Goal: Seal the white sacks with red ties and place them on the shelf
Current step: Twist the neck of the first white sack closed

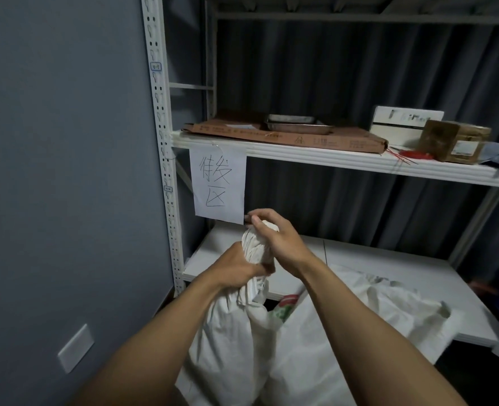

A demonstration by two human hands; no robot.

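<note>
Sack [236,332] stands upright in front of the lower shelf [388,268], its neck gathered and twisted. Left hand [239,266] is clenched around the neck base; right hand [274,234] grips the twisted top. Second sack [359,317] leans against the shelf edge. Red ties [412,156] lie on the upper shelf [315,158].

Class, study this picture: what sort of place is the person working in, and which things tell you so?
Probably a storeroom or dispatch area: a metal shelving rack holding cardboard boxes, a handwritten paper sign hung from it, and white sacks being bundled.
</note>
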